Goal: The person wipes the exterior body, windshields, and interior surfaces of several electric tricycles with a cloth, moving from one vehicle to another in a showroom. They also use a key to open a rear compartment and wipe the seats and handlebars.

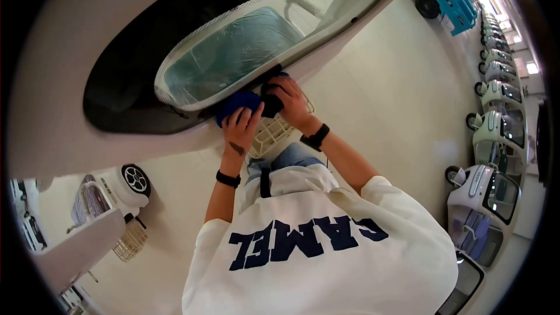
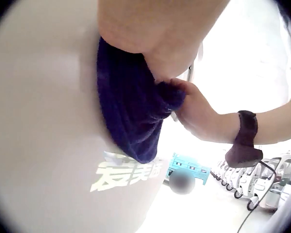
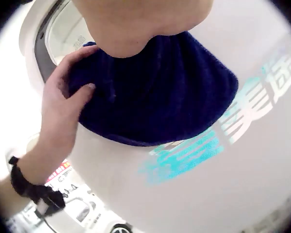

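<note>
A dark blue cloth point(image 1: 240, 102) lies against the front of a white vehicle, just below the windshield point(image 1: 233, 52). My left hand point(image 1: 240, 130) grips one side of it; in the right wrist view, the left thumb lies over the fabric. Beside it my right hand point(image 1: 291, 102) holds the other side, where the left wrist view shows the cloth point(image 2: 131, 102) bunched at the fingers. Much of the right hand's grip is hidden in its own wrist view. Below the hanging cloth point(image 3: 160, 97), light lettering point(image 3: 199, 153) shows on the white body panel point(image 3: 232, 184).
A cream wire basket point(image 1: 274, 136) sits below my hands, close to my legs. Behind the windshield is a plastic-wrapped green seat point(image 1: 233, 52). Small white vehicles point(image 1: 496, 134) line the right side, a turquoise truck point(image 1: 449, 0) stands at upper right, and another vehicle point(image 1: 122, 189) is at left.
</note>
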`<state>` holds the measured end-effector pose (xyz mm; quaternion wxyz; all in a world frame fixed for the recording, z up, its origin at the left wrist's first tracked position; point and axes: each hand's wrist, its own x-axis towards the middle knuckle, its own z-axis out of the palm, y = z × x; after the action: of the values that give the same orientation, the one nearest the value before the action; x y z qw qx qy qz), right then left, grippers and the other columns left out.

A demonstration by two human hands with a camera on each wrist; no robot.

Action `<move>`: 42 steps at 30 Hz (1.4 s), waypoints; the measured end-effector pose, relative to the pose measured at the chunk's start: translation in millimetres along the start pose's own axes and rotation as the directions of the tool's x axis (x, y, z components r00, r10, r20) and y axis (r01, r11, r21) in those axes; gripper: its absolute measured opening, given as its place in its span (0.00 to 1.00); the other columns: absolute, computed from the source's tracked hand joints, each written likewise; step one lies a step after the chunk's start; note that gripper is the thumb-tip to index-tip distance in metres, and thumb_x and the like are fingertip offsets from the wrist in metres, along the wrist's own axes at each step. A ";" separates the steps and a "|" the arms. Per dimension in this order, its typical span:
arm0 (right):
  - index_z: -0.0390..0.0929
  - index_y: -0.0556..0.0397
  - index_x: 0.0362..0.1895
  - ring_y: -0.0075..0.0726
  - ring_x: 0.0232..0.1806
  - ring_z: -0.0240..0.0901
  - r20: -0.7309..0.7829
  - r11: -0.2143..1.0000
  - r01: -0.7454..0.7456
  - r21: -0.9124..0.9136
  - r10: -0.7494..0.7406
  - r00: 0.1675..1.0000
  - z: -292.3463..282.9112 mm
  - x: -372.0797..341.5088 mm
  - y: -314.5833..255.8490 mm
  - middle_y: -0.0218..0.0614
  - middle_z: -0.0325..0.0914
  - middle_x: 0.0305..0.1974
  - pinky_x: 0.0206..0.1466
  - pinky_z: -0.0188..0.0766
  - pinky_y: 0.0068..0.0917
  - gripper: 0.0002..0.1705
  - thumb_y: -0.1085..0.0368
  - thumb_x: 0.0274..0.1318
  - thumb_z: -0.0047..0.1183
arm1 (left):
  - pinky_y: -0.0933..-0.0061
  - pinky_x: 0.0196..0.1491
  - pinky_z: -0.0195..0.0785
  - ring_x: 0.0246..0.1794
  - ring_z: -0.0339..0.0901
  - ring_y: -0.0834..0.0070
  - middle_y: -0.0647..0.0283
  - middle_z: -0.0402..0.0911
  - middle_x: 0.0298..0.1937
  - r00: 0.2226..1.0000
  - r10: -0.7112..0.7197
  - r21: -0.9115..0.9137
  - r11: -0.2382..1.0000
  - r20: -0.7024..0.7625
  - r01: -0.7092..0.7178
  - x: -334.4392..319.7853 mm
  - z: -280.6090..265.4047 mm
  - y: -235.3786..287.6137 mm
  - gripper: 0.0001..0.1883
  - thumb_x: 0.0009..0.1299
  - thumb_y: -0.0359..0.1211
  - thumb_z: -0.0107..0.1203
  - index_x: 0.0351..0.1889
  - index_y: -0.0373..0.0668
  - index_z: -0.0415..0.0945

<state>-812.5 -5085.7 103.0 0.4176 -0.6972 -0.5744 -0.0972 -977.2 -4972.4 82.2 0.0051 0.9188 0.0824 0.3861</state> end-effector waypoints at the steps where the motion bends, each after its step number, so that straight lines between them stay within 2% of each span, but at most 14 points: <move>1: 0.77 0.54 0.40 0.54 0.57 0.68 -0.034 1.000 -0.026 0.014 0.027 0.999 3.3 -1.4 -2.0 0.40 0.74 0.52 0.61 0.66 0.46 0.21 0.79 0.34 0.58 | 0.61 0.53 0.60 0.53 0.70 0.68 0.69 0.73 0.47 1.000 -0.003 -0.021 1.000 0.028 0.003 0.8 5.3 4.3 0.24 0.62 0.26 0.56 0.57 0.59 0.80; 6: 0.76 0.56 0.37 0.53 0.54 0.70 -0.057 0.998 0.011 0.062 -0.008 0.998 -2.7 3.2 16.1 0.42 0.75 0.50 0.60 0.67 0.46 0.15 0.75 0.39 0.59 | 0.57 0.50 0.67 0.51 0.73 0.62 0.63 0.76 0.48 0.994 -0.047 -0.057 0.997 0.098 0.052 18.4 15.6 25.4 0.23 0.61 0.25 0.54 0.54 0.57 0.81; 7: 0.76 0.57 0.37 0.53 0.53 0.70 -0.010 0.991 0.107 0.086 -0.106 0.994 -7.0 5.5 26.7 0.42 0.75 0.51 0.60 0.67 0.46 0.15 0.74 0.40 0.59 | 0.58 0.48 0.70 0.49 0.74 0.59 0.61 0.76 0.46 0.997 -0.038 -0.067 0.997 0.060 0.042 25.2 18.7 27.6 0.24 0.60 0.23 0.55 0.54 0.55 0.81; 9: 0.75 0.59 0.36 0.52 0.51 0.72 0.050 0.966 0.237 0.107 -0.243 0.969 -18.4 6.6 43.8 0.42 0.76 0.52 0.59 0.69 0.45 0.13 0.70 0.42 0.58 | 0.60 0.48 0.71 0.49 0.74 0.59 0.61 0.76 0.46 0.994 -0.053 -0.121 0.991 0.095 0.065 41.8 22.1 34.5 0.24 0.59 0.22 0.55 0.53 0.54 0.81; 14: 0.76 0.58 0.34 0.49 0.52 0.72 0.059 0.945 0.272 0.180 -0.287 0.956 -59.3 10.1 111.9 0.42 0.77 0.50 0.57 0.69 0.43 0.10 0.68 0.45 0.56 | 0.64 0.50 0.72 0.49 0.74 0.60 0.61 0.77 0.47 0.966 -0.069 -0.163 0.980 0.248 0.112 89.3 48.8 67.3 0.23 0.57 0.21 0.56 0.51 0.51 0.81; 16: 0.75 0.58 0.33 0.49 0.52 0.73 0.047 0.946 0.308 0.104 -0.314 0.948 -72.8 9.1 142.0 0.42 0.77 0.50 0.57 0.69 0.43 0.09 0.69 0.45 0.56 | 0.67 0.47 0.76 0.53 0.73 0.66 0.66 0.76 0.50 0.964 0.009 -0.137 0.990 0.266 0.029 108.8 67.4 81.3 0.25 0.56 0.24 0.55 0.53 0.52 0.79; 20: 0.77 0.56 0.33 0.47 0.51 0.74 0.004 0.935 0.334 0.119 -0.337 0.942 -88.5 11.3 181.5 0.39 0.79 0.49 0.57 0.70 0.42 0.09 0.68 0.44 0.55 | 0.67 0.46 0.76 0.53 0.73 0.66 0.66 0.76 0.51 0.930 -0.077 -0.134 0.982 0.360 0.133 139.5 83.7 104.3 0.24 0.57 0.25 0.55 0.53 0.53 0.79; 29: 0.76 0.63 0.36 0.57 0.53 0.70 -0.088 0.984 0.152 0.091 -0.144 0.986 -126.7 -10.2 220.3 0.47 0.76 0.51 0.56 0.69 0.48 0.13 0.75 0.41 0.56 | 0.66 0.56 0.72 0.57 0.70 0.63 0.63 0.75 0.53 0.939 0.021 -0.271 0.959 0.344 0.078 198.3 139.2 143.5 0.19 0.58 0.24 0.55 0.48 0.49 0.78; 31: 0.75 0.64 0.38 0.58 0.52 0.71 -0.036 0.981 -0.001 0.193 0.008 0.999 -145.1 -9.2 220.3 0.49 0.76 0.48 0.55 0.69 0.47 0.15 0.80 0.40 0.52 | 0.67 0.57 0.72 0.61 0.69 0.66 0.66 0.74 0.56 0.916 0.087 -0.285 0.958 0.391 0.031 211.4 139.3 148.6 0.20 0.59 0.26 0.55 0.51 0.51 0.76; 32: 0.77 0.64 0.41 0.58 0.46 0.74 -0.004 0.955 -0.089 0.282 0.094 0.996 -154.4 -11.1 222.3 0.50 0.77 0.45 0.52 0.72 0.39 0.18 0.84 0.43 0.47 | 0.67 0.57 0.72 0.61 0.69 0.66 0.66 0.74 0.56 0.922 0.077 -0.276 0.961 0.379 0.033 218.6 138.1 151.2 0.20 0.59 0.26 0.55 0.51 0.51 0.76; 34: 0.78 0.64 0.36 0.51 0.42 0.77 -0.122 0.951 -0.140 0.277 0.179 0.976 -177.9 -1.7 203.7 0.48 0.78 0.41 0.49 0.73 0.34 0.14 0.85 0.43 0.47 | 0.67 0.58 0.73 0.62 0.69 0.68 0.68 0.74 0.56 0.976 0.188 -0.226 0.961 0.108 -0.160 238.5 128.2 159.5 0.22 0.60 0.27 0.56 0.53 0.54 0.76; 36: 0.80 0.60 0.29 0.44 0.44 0.78 -0.309 0.952 -0.014 0.305 0.113 0.944 -194.1 13.7 187.4 0.44 0.79 0.41 0.49 0.73 0.31 0.07 0.82 0.45 0.53 | 0.68 0.60 0.69 0.64 0.68 0.71 0.70 0.74 0.57 0.980 0.198 -0.122 0.972 -0.018 -0.199 262.3 122.4 162.1 0.24 0.62 0.30 0.56 0.57 0.58 0.75; 39: 0.78 0.57 0.24 0.46 0.51 0.74 -0.592 0.979 0.039 0.198 0.088 0.801 -203.9 55.7 147.3 0.44 0.76 0.48 0.57 0.71 0.36 0.07 0.81 0.48 0.53 | 0.69 0.63 0.62 0.63 0.70 0.74 0.71 0.74 0.56 0.974 0.154 0.132 0.982 -0.165 -0.133 302.4 91.2 156.6 0.28 0.63 0.33 0.54 0.64 0.62 0.72; 42: 0.78 0.55 0.39 0.45 0.57 0.69 -0.699 0.977 -0.019 0.211 0.164 0.696 -181.9 81.9 132.7 0.42 0.72 0.50 0.61 0.68 0.37 0.10 0.79 0.52 0.51 | 0.70 0.63 0.61 0.62 0.70 0.77 0.73 0.75 0.54 0.959 0.158 0.234 0.967 -0.234 -0.102 300.8 71.2 141.3 0.31 0.62 0.34 0.54 0.66 0.63 0.71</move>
<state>-606.5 -5151.8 206.0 0.6752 -0.5906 -0.3388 -0.2839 -698.8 -5061.3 255.7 -0.1321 0.8610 0.0636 0.4870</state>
